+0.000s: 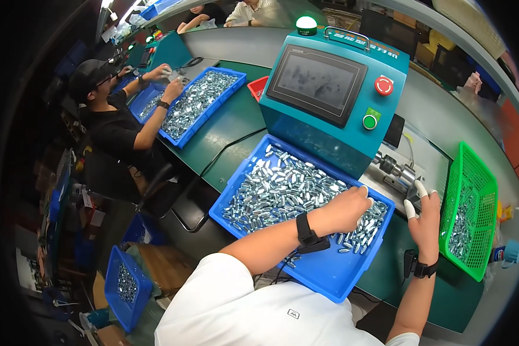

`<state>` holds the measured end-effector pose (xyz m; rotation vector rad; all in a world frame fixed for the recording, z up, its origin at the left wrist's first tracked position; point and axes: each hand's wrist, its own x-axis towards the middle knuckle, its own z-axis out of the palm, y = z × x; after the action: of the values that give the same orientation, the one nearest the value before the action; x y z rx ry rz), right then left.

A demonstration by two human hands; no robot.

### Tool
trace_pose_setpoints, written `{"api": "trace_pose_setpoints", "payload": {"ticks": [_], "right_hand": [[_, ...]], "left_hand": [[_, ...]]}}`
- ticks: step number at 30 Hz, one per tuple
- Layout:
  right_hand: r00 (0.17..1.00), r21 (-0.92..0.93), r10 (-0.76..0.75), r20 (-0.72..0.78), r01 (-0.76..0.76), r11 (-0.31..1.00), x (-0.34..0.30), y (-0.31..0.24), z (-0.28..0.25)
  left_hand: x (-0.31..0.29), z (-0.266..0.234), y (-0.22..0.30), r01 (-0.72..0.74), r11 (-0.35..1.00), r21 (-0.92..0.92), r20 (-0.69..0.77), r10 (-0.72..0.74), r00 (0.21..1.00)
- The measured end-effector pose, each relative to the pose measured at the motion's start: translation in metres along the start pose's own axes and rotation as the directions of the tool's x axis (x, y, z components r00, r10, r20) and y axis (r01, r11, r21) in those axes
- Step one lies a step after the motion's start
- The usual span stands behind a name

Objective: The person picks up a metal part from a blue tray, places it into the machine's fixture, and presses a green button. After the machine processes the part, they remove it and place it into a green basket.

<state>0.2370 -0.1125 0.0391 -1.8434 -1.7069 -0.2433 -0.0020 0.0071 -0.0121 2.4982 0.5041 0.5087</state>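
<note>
My left hand (347, 210) is over the right part of a blue tray (320, 275) heaped with small shiny metal cylindrical parts (282, 187). Its fingers are curled together, and whatever they hold is hidden. My right hand (425, 222) is raised at the metal chuck (402, 177) of a teal machine (323, 138). White finger cots cover its thumb and a finger, which are spread apart beside the chuck's end. No part shows clearly between them. Both wrists carry black straps with small devices.
A green basket (483, 230) with similar parts stands at the right. The machine bears a dark screen (317, 81), a red stop button (384, 86) and a green button (370, 121). At left, a co-worker (112, 115) handles parts near another blue tray (234, 81). A blue bin (121, 311) is lower left.
</note>
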Motion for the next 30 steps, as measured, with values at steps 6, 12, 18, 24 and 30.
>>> {"api": "trace_pose_setpoints", "payload": {"ticks": [6, 12, 18, 24, 30], "right_hand": [[0.991, -0.135, 0.081, 0.106, -0.067, 0.989, 0.005, 0.014, 0.0], [0.804, 0.651, 0.57, -0.166, -0.345, 0.676, -0.017, 0.051, 0.007], [0.68, 0.801, 0.673, -0.293, -0.21, 0.561, -0.028, 0.028, 0.018], [0.744, 0.821, 0.611, -0.27, -0.154, 0.55, -0.037, 0.022, 0.044], [0.762, 0.855, 0.609, -0.219, -0.15, 0.496, -0.049, 0.024, 0.06]], "left_hand": [[0.002, 0.002, 0.0, -0.037, 0.999, 0.014, 0.02, 0.036, 0.999], [0.009, -0.002, -0.01, -0.086, 0.996, 0.03, -0.01, 0.087, 0.996], [0.012, -0.01, -0.002, -0.047, 0.998, 0.038, -0.046, 0.048, 0.998], [0.014, -0.007, 0.007, -0.127, 0.989, 0.082, -0.049, 0.131, 0.99], [0.023, -0.014, 0.026, 0.209, 0.935, -0.287, -0.024, -0.225, 0.974]]}}
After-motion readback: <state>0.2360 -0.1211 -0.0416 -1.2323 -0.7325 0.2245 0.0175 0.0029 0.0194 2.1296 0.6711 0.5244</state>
